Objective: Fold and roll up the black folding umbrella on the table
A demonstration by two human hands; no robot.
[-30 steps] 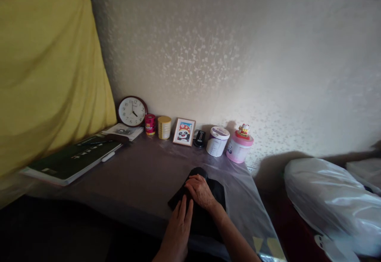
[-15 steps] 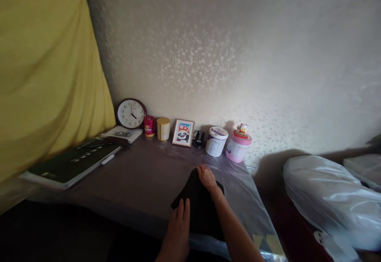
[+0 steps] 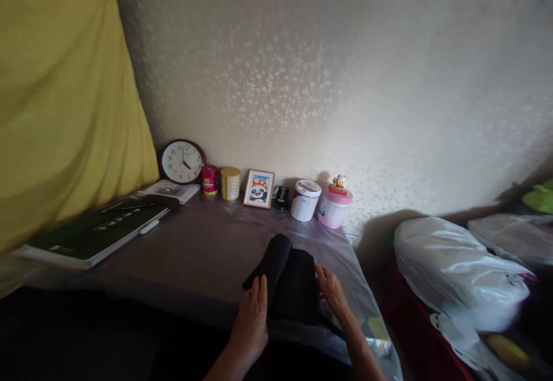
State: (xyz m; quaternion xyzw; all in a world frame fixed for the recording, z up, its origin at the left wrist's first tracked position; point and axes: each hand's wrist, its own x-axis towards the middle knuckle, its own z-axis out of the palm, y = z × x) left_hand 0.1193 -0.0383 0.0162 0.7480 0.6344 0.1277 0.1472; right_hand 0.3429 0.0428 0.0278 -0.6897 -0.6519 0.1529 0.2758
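A folded piece of black cloth (image 3: 296, 289) lies near the front of the table, its left part raised in a rounded fold. At its left side rests my left hand (image 3: 254, 317), fingers stretched out along the fabric and thumb hidden. My right hand (image 3: 330, 289) is closed at the cloth's right edge, fingers bent and pinching the border. A dark strap-like strip runs from the cloth's lower right corner beneath my right wrist.
Along the wall stand a clock (image 3: 183, 162), a red can (image 3: 209, 180), a yellow-lidded can (image 3: 230, 184), a panda picture (image 3: 259, 189) and two tubs, one topped by a figurine (image 3: 339, 183). A green book (image 3: 95, 228) lies left; white plastic bags (image 3: 453, 266) sit right.
My right hand has moved from the cloth's top edge down to its right edge. The cloth's upper part now shows a rounded fold. The view has shifted slightly to the right.
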